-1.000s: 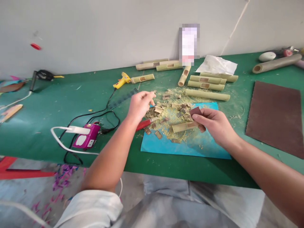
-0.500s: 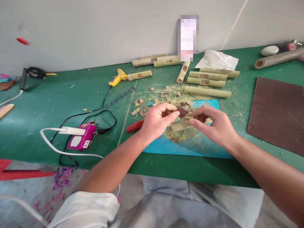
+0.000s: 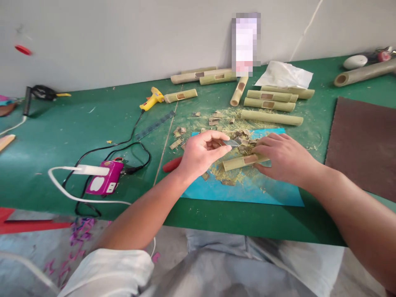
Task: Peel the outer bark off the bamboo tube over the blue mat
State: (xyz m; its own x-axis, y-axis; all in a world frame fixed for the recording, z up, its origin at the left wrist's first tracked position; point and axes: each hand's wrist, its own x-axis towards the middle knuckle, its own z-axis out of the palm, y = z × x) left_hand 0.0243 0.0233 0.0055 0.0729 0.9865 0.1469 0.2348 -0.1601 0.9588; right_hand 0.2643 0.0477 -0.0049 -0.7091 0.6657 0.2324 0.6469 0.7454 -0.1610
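Note:
My left hand pinches a small grey-faced piece of sandpaper between thumb and fingers, above the blue sheet. Under it lies a short bamboo tube with a rectangular slot cut in its upper side. My right hand is closed over the right end of this tube, fingers on the far side and thumb on the near side; that end is hidden. Bamboo chips and shavings are scattered around both hands. A red object is partly behind my left wrist.
Several bamboo tubes lie farther back, some slotted. A yellow hot glue gun and a purple power strip with cords are to the left. A large brown sheet lies right. A blurred-out upright object leans on the wall.
My right hand has moved onto the right end of the slotted bamboo tube. The sandpaper in my left hand has turned from its brown face to its grey one.

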